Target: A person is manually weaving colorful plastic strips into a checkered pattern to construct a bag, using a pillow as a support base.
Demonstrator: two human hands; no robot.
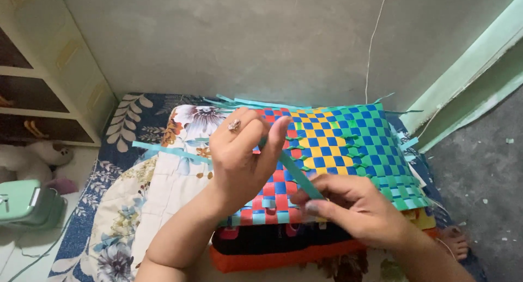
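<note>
The mat (332,151) lies across my lap so its weave faces me. My left hand (239,157) pinches the teal strip (297,173) above the mat's red part; my right hand (354,206) grips its lower end, keeping it taut.

Left hand (239,162): bare, no glove, no sleeve in view along forearm. One ring (234,126) on finger, rounded top with pale, pinkish stone or setting; exact design too small to tell. Right hand (354,208): bare, no ring seen. Nails on right hand look dark or greyish, possibly polish, view blurred. Thin pale line at right wrist, perhaps thread or slim bracelet. Both forearms uncovered to near edge of frame. Bare foot (455,243) at near right, toes showing, no footwear.
</note>
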